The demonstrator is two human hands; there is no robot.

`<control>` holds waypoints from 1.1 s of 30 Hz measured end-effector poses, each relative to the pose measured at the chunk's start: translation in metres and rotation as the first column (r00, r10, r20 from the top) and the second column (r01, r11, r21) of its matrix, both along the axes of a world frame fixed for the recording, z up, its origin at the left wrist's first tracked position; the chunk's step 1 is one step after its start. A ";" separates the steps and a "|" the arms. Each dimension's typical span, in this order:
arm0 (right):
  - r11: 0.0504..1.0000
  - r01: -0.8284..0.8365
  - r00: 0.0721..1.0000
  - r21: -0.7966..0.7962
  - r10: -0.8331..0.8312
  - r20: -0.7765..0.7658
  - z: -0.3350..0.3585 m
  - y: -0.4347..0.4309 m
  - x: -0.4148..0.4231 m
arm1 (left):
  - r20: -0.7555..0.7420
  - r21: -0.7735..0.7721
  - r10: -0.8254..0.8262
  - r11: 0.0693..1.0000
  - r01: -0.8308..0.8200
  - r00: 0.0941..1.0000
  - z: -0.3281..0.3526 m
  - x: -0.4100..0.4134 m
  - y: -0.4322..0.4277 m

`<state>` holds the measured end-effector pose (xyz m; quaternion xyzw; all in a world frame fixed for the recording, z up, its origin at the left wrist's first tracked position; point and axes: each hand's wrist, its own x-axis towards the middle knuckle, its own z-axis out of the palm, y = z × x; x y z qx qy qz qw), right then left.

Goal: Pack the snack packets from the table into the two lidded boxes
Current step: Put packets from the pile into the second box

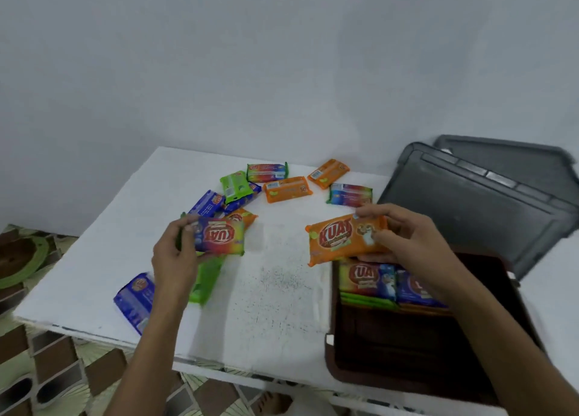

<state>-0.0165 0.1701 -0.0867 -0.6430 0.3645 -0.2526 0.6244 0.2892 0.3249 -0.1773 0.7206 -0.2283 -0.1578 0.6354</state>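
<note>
Head view, lower right of frame: right hand [404,237] pinching an orange packet [344,238], marked "KUAT", just above the open brown box [344,362], probably for laying beside the packets already stacked [372,279] at its far end. Left of centre: left hand [174,255] gripping a rainbow packet [219,235], "KUAT" upside down, lifted off the white table [266,306], likely next in line. Upper centre: loose packets [286,188] scattered, label sides up, small print unreadable. Right edge: two grey lids [488,196] set aside, leaving the box open.
</note>
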 end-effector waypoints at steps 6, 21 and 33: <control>0.996 0.020 0.997 -0.087 -0.026 -0.078 -0.003 0.002 -0.075 | -0.174 -0.164 -0.243 0.963 0.215 0.954 0.021 -0.073 -0.027; 0.822 -0.180 0.827 -0.540 -0.170 -0.535 -0.075 0.005 -0.057 | -0.337 -0.237 -0.425 0.902 0.361 0.840 0.038 -0.169 -0.051; 0.989 -0.063 0.993 -0.131 0.075 0.089 -0.023 0.002 -0.070 | -0.323 -0.210 -0.488 0.872 0.442 0.811 0.059 -0.200 -0.086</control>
